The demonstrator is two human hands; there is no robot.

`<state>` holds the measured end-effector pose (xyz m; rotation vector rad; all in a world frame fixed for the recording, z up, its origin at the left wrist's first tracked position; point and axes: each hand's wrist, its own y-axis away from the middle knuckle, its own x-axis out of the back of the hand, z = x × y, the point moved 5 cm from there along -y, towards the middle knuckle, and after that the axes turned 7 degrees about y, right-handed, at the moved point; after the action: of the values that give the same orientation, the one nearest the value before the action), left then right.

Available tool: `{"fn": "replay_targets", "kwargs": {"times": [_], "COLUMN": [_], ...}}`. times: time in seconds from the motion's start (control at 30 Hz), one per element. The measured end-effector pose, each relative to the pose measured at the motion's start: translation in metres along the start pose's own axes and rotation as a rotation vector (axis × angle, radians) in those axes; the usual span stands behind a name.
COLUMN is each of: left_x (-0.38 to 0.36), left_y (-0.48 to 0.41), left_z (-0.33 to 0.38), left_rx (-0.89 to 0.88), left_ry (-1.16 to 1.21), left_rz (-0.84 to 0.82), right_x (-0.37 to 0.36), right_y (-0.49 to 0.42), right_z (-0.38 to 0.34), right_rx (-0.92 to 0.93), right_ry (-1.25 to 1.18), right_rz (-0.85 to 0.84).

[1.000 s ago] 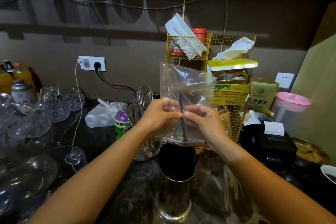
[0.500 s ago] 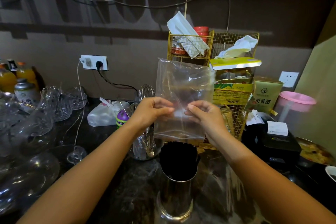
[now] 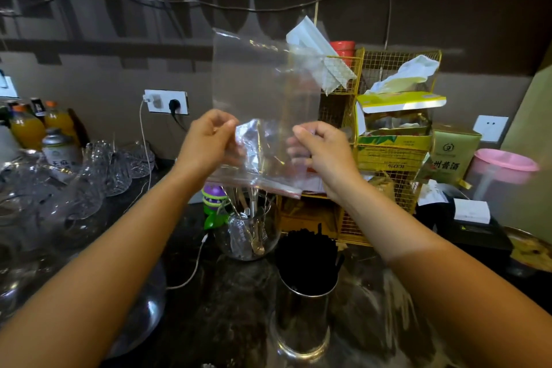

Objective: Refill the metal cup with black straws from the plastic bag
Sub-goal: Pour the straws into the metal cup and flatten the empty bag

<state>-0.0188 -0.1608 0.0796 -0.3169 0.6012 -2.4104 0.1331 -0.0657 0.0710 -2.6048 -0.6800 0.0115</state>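
A clear plastic bag (image 3: 265,89) hangs upside down in front of me, its red zip edge at the bottom, and I see no straws inside it. My left hand (image 3: 206,143) pinches its left side and my right hand (image 3: 322,155) pinches its right side. Below the hands, the metal cup (image 3: 301,323) stands on the dark counter. A dense bunch of black straws (image 3: 306,257) fills it and sticks out above the rim.
A glass jar (image 3: 248,236) with spoons and a whisk stands just behind the cup. A yellow wire rack (image 3: 385,140) with boxes and tissues is behind right. Several glasses (image 3: 98,176) crowd the left, with bottles (image 3: 27,128) behind. A charging cable (image 3: 191,272) crosses the counter.
One straw was in the bag a second ago; now I see none in it. Both hands have lifted the bag higher and moved apart, spreading it.
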Motion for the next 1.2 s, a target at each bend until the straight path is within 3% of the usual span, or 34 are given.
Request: {"fn": "replay_targets", "kwargs": {"times": [0.17, 0.3, 0.53, 0.83, 0.93, 1.07, 1.2], "left_x": [0.041, 0.067, 0.083, 0.06, 0.052, 0.042, 0.039], "left_y": [0.024, 0.061, 0.147, 0.226, 0.237, 0.245, 0.247], "left_z": [-0.013, -0.047, -0.124, -0.219, -0.231, -0.241, -0.261], "left_rx": [-0.049, -0.034, 0.222, 0.578, 0.484, 0.229, 0.233], "left_ry": [-0.21, -0.478, -0.592, -0.644, -0.787, -1.088, -1.125], "left_rz": [0.151, 0.186, 0.129, -0.014, -0.114, -0.287, -0.51], "right_x": [-0.049, -0.079, -0.115, -0.111, -0.111, -0.111, -0.118], "right_y": [0.032, 0.063, 0.132, 0.208, 0.219, 0.229, 0.238], "right_z": [0.01, 0.039, 0.107, 0.207, 0.224, 0.225, 0.233], "right_rx": [0.012, 0.026, -0.071, -0.302, -0.315, -0.118, 0.014], "right_ry": [0.135, 0.268, 0.383, 0.858, 0.972, 1.246, 1.31], "right_rz": [-0.061, -0.015, -0.1, -0.231, -0.31, -0.431, -0.61]}}
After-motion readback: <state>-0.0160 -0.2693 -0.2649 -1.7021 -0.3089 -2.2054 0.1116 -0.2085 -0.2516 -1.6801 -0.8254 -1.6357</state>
